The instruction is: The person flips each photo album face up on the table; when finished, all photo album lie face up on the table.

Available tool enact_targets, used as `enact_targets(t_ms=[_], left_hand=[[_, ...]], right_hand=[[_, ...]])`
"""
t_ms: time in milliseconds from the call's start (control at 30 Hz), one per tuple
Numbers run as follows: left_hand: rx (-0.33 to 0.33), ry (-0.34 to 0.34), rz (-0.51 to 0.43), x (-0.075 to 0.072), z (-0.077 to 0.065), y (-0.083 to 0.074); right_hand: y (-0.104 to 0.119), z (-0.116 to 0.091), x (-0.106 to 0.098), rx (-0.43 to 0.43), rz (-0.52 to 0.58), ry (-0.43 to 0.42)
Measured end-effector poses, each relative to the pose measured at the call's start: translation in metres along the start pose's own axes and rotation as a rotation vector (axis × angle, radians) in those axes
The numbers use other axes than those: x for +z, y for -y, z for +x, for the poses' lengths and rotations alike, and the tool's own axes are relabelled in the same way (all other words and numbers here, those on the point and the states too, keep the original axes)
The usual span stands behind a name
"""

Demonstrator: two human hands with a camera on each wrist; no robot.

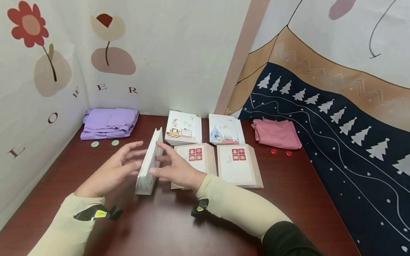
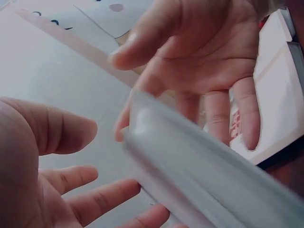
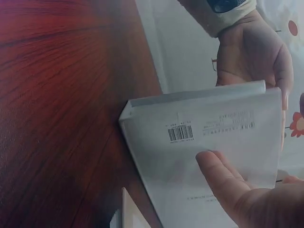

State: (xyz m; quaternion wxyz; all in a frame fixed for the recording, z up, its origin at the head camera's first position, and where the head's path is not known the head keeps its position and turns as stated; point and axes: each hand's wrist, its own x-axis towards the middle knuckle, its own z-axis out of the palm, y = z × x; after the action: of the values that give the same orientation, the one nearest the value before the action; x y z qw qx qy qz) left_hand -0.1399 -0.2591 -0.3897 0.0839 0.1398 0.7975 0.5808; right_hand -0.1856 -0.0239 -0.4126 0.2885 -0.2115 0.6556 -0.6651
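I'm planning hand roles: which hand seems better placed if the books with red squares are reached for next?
Probably the right hand: it is nearer the books with red squares, while the upright white stack stands between them and the left hand.

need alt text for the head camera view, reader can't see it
A white book is upright between a person's left hand and right hand at a dark red-brown table. To its right, pale books lie in two rows; a folded purple cloth sits at the back left, a folded pink cloth right of the books.
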Motion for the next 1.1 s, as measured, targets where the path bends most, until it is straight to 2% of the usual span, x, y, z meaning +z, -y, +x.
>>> enact_targets(t_ms=[233,333,533,700,800,967,1100], left_hand=[[0.044,0.027,0.128,0.007,-0.001,0.004],[0.034,0.042,0.127,0.008,-0.001,0.006],[-0.032,0.054,0.15,0.003,-0.003,0.01],[-0.107,-0.033,0.272,-0.01,-0.003,0.024],[-0.184,-0.089,0.312,-0.018,-0.003,0.033],[-0.292,-0.093,0.243,-0.024,-0.004,0.047],[-0.287,-0.093,0.235,-0.025,-0.003,0.052]], right_hand=[[-0.002,0.0,0.001,-0.006,-0.081,0.014],[-0.002,0.0,0.001,0.015,-0.12,0.003],[-0.005,-0.002,-0.001,0.06,-0.271,-0.066],[-0.009,-0.004,0.002,0.111,-0.38,-0.149],[-0.012,-0.005,0.005,0.129,-0.421,-0.199],[-0.016,-0.003,0.009,0.161,-0.411,-0.208],[-0.017,0.002,0.008,0.189,-0.413,-0.193]])
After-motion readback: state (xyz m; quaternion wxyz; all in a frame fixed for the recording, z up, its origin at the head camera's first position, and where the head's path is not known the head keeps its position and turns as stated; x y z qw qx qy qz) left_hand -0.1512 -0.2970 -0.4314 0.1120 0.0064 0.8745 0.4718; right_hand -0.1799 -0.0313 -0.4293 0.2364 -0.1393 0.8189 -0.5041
